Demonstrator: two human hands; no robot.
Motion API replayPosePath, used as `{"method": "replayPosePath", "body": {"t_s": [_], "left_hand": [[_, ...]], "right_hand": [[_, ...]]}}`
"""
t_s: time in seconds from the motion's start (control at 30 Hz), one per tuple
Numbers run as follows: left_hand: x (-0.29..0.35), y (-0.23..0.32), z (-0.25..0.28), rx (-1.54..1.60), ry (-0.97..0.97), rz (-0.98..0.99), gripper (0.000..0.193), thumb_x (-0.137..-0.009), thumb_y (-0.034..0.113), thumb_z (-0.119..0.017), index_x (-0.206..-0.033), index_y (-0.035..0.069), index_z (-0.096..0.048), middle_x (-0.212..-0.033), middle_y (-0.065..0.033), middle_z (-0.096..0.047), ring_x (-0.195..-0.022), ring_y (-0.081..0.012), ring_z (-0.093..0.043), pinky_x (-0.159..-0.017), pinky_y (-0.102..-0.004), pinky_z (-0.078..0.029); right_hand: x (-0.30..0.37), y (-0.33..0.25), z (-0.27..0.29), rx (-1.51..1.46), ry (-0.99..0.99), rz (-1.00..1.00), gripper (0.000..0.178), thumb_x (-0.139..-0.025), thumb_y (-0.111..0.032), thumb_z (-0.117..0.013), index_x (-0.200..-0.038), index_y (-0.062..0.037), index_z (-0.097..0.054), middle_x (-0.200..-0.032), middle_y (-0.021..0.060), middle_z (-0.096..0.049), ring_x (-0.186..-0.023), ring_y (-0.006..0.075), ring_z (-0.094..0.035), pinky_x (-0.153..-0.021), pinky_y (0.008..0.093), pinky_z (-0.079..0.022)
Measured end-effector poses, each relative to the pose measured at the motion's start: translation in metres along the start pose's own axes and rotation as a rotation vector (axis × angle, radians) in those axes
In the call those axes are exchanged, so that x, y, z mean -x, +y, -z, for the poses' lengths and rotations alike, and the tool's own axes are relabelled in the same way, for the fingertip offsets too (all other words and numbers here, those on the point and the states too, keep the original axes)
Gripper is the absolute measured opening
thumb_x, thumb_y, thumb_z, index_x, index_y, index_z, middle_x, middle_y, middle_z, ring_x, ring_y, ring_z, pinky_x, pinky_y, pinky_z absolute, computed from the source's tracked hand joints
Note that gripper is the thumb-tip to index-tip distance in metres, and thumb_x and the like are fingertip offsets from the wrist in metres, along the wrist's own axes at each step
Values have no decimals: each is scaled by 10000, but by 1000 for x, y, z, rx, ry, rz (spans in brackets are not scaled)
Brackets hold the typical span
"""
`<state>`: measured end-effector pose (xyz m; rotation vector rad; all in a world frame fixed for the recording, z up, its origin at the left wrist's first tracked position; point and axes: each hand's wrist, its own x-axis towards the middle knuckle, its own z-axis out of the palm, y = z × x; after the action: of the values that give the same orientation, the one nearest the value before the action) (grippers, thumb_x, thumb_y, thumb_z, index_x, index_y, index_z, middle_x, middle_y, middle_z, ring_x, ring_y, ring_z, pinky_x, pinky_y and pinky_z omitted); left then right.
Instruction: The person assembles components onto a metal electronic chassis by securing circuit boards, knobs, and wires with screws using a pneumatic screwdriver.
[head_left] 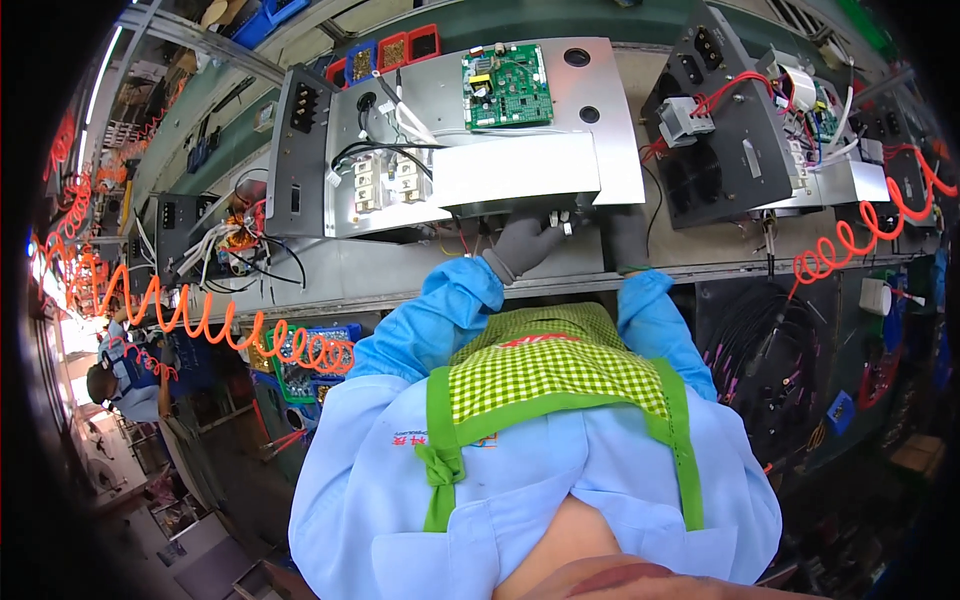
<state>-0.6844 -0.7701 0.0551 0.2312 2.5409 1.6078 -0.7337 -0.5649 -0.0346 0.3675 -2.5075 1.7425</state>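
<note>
An open metal chassis point(615, 110) lies on the bench in front of me, with a green circuit board point(508, 88) on its top plate. A plain white-silver panel point(515, 170) covers the plate's near part. My left hand point(530, 242), in a grey glove, reaches to the chassis's near edge; its fingers go under the panel, beside small white pieces point(561, 222). To its right my right hand point(625, 238), gloved too, reaches under the same edge. The chassis hides its fingers. What either hand holds cannot be seen. Black cables point(375, 148) run beside white terminal blocks point(368, 185).
A second chassis with a dark grey panel point(715, 160) stands to the right, wired in red. Another wired unit point(235, 235) sits at left. Orange coiled hoses point(215, 322) hang at both sides. Red and blue parts bins point(393, 50) stand behind. A co-worker point(130, 380) is far left.
</note>
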Motion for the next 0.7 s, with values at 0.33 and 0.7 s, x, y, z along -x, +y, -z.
{"method": "replayPosePath", "body": {"t_s": [0.33,0.7], "left_hand": [[6,84,50,-63,-176,350,337,-870,249,-625,-1074,-17,-597,-886,-118,-674,-809,-178,-639,-724,-316,-507],[-14,208,109,-94,-22,-242,347,-778,80,-641,-1109,-1,-576,-863,-127,-656,-754,-238,-650,-703,-314,-523]], "right_hand": [[-44,83,71,329,-158,-506,665,-834,-310,-582,-1393,-51,-331,-1223,265,-507,-1103,407,-518,-939,454,-413],[-49,-151,198,-737,-257,-284,335,-895,-116,-462,-1200,22,-471,-908,91,-568,-765,156,-568,-764,295,-484]]}}
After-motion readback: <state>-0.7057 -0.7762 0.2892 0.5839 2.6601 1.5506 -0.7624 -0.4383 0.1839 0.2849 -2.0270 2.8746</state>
